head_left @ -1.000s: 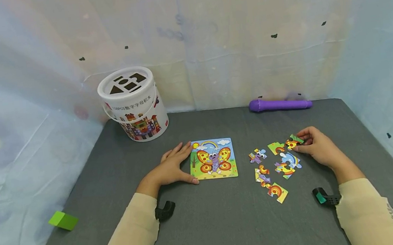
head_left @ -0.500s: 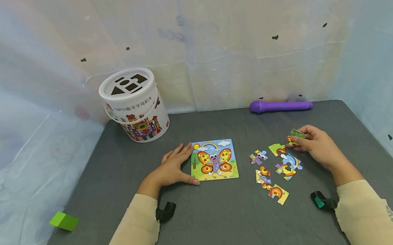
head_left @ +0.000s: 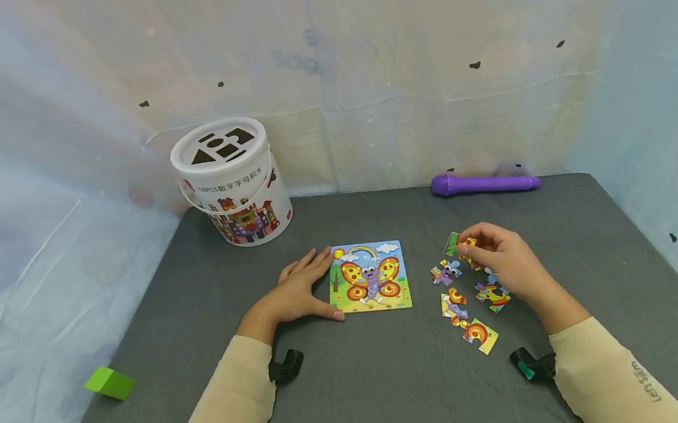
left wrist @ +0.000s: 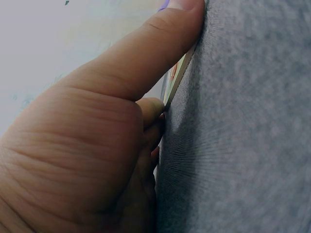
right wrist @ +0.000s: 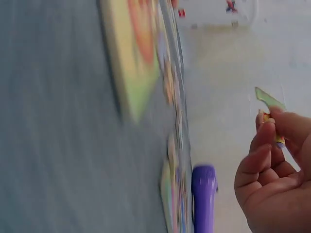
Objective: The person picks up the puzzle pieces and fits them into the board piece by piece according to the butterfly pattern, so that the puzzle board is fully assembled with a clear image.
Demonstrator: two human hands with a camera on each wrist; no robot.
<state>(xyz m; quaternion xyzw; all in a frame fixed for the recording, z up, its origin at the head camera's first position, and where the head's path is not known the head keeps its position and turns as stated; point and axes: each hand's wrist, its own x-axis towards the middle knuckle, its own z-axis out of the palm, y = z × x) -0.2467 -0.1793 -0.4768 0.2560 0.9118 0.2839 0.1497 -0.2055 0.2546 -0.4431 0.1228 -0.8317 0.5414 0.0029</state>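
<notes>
While the left hand (head_left: 294, 293), spread wide, touches the butterfly board (head_left: 370, 279) at nine o'clock, loose puzzle pieces (head_left: 483, 336) lie on the worktop (head_left: 396, 379) at the board's three-to-four; the right hand (head_left: 508, 260) pinches a green-edged section (head_left: 451, 244) toward their twelve.

Table (head_left: 359, 384), hanging sheet (head_left: 388, 94) behind it and along both sides. Bucket (head_left: 240, 202) at far left, close to the sheet; rod (head_left: 486, 183) at far right, lying crosswise along the back edge. Picture board (head_left: 371, 300) mid-table, between the two. Left hand (head_left: 295, 295) against the board's left side. To the board's right, apart from it, loose puzzle pieces (head_left: 481, 336). Right hand (head_left: 510, 258) over the far part of this scatter, a piece (head_left: 451, 244) between its fingertips. Block (head_left: 110, 383) at left edge, nearer the person than the bucket.
</notes>
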